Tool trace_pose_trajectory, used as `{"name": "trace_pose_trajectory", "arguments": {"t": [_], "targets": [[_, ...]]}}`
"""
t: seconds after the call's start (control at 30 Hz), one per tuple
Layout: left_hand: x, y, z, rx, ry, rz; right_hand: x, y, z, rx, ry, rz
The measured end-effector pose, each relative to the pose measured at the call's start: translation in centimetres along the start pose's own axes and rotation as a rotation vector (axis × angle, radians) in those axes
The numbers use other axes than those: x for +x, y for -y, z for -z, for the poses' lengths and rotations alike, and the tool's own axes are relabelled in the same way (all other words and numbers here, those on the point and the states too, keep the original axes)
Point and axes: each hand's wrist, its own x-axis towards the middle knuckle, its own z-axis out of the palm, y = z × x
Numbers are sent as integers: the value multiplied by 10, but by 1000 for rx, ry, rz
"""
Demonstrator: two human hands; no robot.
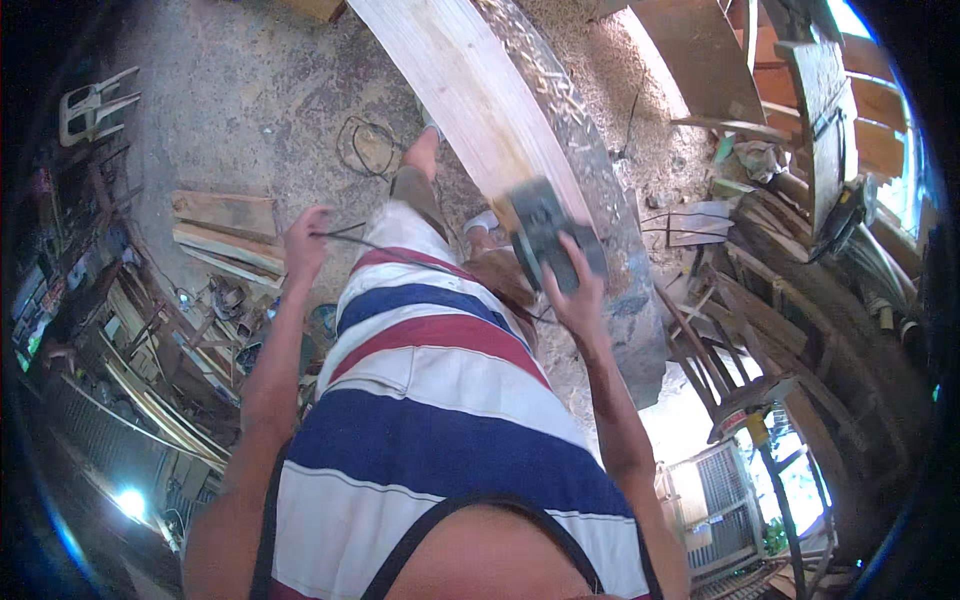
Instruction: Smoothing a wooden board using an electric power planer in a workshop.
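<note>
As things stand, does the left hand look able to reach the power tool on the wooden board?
Probably yes: nothing solid seems to stand between the left hand and the power tool. However, it holds the cord, and the right hand already grips the handle.

A stained grey floor (250, 90) stretches past a white chair (85, 112), with a bright light (131, 503) glowing at lower left.

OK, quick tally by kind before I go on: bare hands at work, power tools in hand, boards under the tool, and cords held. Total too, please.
Hands: 2, the left hand and the right hand
Power tools: 1, the dark power tool under the right hand
Boards: 1, the pale board
Cords: 1, the dark cord at the left hand
Total: 5
</note>
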Motion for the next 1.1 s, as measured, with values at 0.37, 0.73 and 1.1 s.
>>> {"name": "trace_pose_trajectory", "arguments": {"t": [0.37, 0.73, 1.1], "targets": [[-9, -67, -70, 55, 70, -152, -102, -64, -2, 35, -29, -53], [-45, 43, -41, -11, -161, 556, 157, 72, -74, 111, -28, 39], [-26, 44, -26, -388, -281, 799, 415, 231, -147, 113, 5, 248]]}}
